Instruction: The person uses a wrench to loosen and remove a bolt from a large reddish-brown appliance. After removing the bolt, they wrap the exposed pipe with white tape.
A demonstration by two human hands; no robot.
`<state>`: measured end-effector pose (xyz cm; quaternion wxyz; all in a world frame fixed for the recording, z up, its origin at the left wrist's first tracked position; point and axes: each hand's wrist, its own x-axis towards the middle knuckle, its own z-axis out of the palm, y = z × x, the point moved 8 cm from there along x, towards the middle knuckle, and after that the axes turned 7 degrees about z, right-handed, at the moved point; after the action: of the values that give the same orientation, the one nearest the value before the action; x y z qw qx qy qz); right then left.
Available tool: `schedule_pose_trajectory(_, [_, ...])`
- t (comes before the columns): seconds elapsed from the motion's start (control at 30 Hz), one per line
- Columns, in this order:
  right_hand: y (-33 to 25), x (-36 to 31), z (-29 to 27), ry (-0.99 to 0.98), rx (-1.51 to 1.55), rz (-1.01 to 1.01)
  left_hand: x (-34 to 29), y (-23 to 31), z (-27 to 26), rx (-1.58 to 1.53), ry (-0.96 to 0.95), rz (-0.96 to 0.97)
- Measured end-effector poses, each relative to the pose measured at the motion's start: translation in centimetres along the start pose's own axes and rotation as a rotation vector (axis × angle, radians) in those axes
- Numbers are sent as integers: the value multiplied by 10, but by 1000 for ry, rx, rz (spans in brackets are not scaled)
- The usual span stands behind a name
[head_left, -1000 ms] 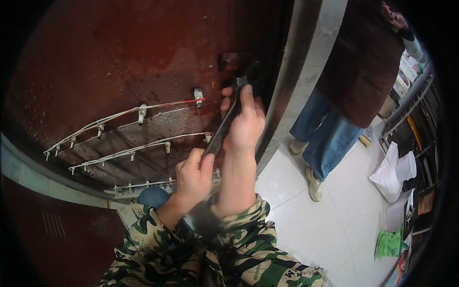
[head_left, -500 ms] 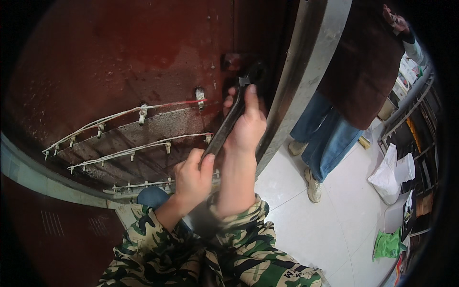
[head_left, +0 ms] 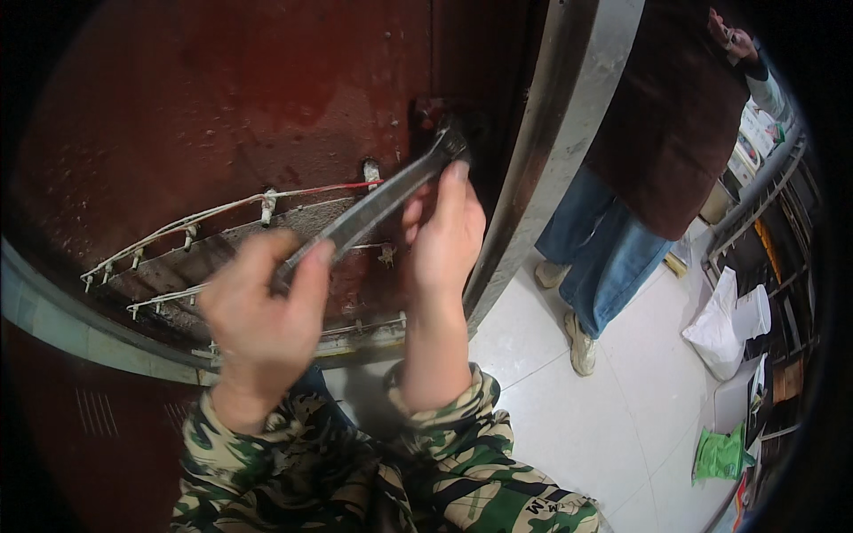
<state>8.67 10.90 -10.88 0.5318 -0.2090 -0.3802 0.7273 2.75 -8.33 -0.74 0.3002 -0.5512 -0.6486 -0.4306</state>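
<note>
Wrench (head_left: pixel 369 209) clamped in left fingers (head_left: pixel 309 277) and right fingers (head_left: pixel 454 185) crosses before white wires (head_left: pixel 229 210), metal post (head_left: pixel 573 133) near.

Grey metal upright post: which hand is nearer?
Right. The right hand is just left of the post; the left hand, gripping the long grey metal wrench, is farther left.

The wrench (head_left: pixel 373 202) is dark grey with paler edges. The panel (head_left: pixel 222 107) is deep brownish red; the wires (head_left: pixel 230 205) are white, one partly red. The sleeves (head_left: pixel 471 466) carry camouflage in green, black and tan. The post (head_left: pixel 573 133) is grey, the floor (head_left: pixel 569 426) white, the jeans (head_left: pixel 604 258) blue, the shoes (head_left: pixel 582 349) beige, the packet (head_left: pixel 718 456) bright green.
</note>
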Motion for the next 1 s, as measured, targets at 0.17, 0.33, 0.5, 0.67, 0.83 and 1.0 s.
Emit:
schedule_pose_trajectory(0.17, [-1, -34, 2, -203, 70, -22, 91, 41, -30, 305, 22, 692])
schedule_pose_trajectory(0.33, [2, -51, -5, -238, 55, -6, 175, 57, -9, 642, -60, 1269])
schedule_pose_trajectory(0.5, [20, -68, 4, -306, 20, 13, 192, 109, 16, 601, 2, 1715])
schedule_pose_trajectory(0.67, [35, -70, 15, -417, -3, 72, 209, 93, 21, 651, -239, 1514])
schedule_pose_trajectory(0.83, [13, -85, 23, -600, -36, 91, 183, 16, -60, 598, -250, 960])
schedule_pose_trajectory(1.0, [3, -120, 52, -726, 449, 297, 41, 20, -123, 288, 223, 588])
